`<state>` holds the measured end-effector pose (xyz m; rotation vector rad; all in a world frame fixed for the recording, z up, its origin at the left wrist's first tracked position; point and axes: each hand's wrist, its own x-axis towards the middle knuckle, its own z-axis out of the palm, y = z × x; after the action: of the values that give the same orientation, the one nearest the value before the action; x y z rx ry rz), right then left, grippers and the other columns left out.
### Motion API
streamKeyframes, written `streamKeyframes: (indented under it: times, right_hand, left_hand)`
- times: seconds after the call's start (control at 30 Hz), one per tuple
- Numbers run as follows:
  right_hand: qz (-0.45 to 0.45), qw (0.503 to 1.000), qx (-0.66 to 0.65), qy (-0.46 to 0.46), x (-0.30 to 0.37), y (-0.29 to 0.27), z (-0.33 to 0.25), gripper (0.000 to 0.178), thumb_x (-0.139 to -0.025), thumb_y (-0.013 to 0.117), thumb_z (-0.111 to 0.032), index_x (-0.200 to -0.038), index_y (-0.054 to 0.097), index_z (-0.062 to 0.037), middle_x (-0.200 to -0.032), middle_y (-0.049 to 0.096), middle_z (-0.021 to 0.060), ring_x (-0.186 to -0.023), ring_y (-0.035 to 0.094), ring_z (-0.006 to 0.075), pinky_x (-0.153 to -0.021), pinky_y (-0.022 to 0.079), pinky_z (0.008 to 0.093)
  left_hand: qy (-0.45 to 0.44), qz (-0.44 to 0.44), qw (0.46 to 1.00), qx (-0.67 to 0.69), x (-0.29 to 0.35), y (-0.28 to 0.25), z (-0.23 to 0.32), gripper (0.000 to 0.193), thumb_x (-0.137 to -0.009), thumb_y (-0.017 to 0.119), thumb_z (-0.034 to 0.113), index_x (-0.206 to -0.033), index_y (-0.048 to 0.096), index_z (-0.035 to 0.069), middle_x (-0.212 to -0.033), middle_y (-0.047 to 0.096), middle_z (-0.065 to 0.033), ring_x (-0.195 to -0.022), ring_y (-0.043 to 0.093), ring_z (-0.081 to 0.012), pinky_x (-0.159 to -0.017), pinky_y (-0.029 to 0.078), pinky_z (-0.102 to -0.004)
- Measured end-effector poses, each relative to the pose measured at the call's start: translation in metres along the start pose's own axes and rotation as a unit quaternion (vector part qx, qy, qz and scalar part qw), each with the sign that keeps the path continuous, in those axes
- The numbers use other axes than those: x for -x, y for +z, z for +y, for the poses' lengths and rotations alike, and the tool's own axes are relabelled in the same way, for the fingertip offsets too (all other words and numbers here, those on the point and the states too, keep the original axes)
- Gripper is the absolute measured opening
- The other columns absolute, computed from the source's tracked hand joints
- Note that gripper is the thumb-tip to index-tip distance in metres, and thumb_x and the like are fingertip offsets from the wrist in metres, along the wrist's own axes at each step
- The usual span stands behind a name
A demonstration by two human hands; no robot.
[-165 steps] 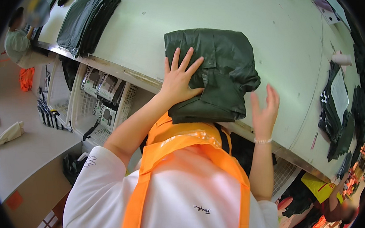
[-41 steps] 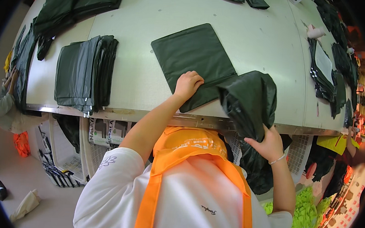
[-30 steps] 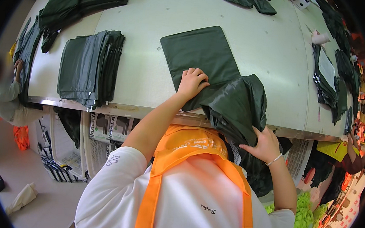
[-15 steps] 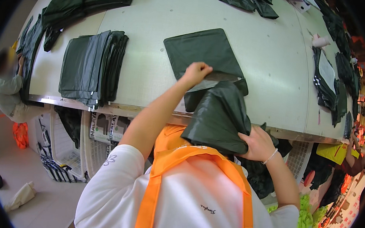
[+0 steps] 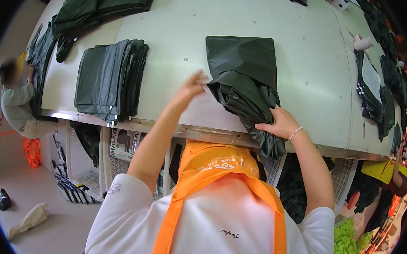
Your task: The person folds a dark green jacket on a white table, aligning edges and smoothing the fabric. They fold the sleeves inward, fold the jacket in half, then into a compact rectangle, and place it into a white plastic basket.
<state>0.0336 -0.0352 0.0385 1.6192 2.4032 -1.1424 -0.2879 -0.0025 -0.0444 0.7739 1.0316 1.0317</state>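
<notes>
On the table in front of me lies a shiny dark green fabric piece [image 5: 240,53], flat and squared at its far end. Its nearer part is bunched into folds [image 5: 249,97] that hang over the table's front edge. My right hand [image 5: 282,123] grips the gathered folds, thumb on top and fingers partly hidden behind the cloth. Just off the bunch's left side is my left hand [image 5: 192,89], raised above the table. Motion smears its fingers, and whether they touch the cloth is unclear.
A stack of folded dark green pieces [image 5: 109,79] stands left on the table [image 5: 177,39]. More dark cloth [image 5: 103,4] lies at the far left. White crates [image 5: 85,165] sit below the edge. At the left, another person [image 5: 17,98] works; a white roll [image 5: 363,43] lies right.
The cloth's bunched part has gone from my lap up onto the table, and the flat part has turned straighter. My left hand has moved left off the cloth; my right hand has risen with the folds.
</notes>
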Motion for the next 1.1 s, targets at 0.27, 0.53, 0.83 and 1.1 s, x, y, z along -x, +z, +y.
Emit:
streamKeyframes:
  times: [0.27,0.53,0.83,1.1]
  right_hand:
    - [-0.027,0.993,0.061,0.101,-0.005,-0.019,-0.024,0.062,-0.073,0.067,-0.05,-0.119,0.058,-0.0093,-0.117,0.055,0.0229,-0.107,0.054,0.0364,-0.091,0.044,0.0404]
    - [0.016,0.987,0.089,0.135,-0.017,-0.019,-0.021,0.052,-0.074,0.063,-0.049,-0.11,0.062,-0.0114,-0.113,0.057,0.0221,-0.096,0.059,0.0396,-0.085,0.049,0.044]
    - [0.065,0.971,0.224,0.045,-0.029,0.0,-0.043,0.045,-0.069,0.069,-0.045,-0.09,0.066,-0.0058,-0.096,0.06,0.0215,-0.078,0.064,0.0311,-0.069,0.051,0.0394]
    - [0.237,0.95,0.186,-0.077,-0.044,0.034,-0.035,0.046,-0.072,0.067,-0.04,-0.106,0.063,-0.0078,-0.12,0.053,0.0217,-0.092,0.059,0.0283,-0.081,0.047,0.0367]
  left_hand:
    - [-0.097,0.041,0.929,-0.354,-0.022,0.04,-0.02,0.024,-0.077,0.053,0.017,-0.078,0.064,-0.004,-0.063,0.065,-0.0118,-0.055,0.061,-0.0234,-0.06,0.05,-0.0357]
    - [0.214,0.023,0.806,-0.552,0.054,0.129,0.0,0.01,-0.074,0.056,0.014,-0.078,0.059,0.004,-0.06,0.056,-0.0215,-0.058,0.058,-0.0392,-0.054,0.047,-0.0467]
    - [0.312,-0.019,0.738,-0.597,0.003,0.16,0.082,0.038,-0.068,0.072,0.04,-0.085,0.064,0.007,-0.077,0.061,-0.0104,-0.08,0.061,-0.0285,-0.066,0.05,-0.0385]
    - [0.402,-0.126,0.575,-0.701,-0.006,0.195,0.01,0.003,-0.065,0.061,0.013,-0.063,0.062,0.011,-0.067,0.059,-0.0059,-0.061,0.059,-0.0235,-0.052,0.048,-0.0345]
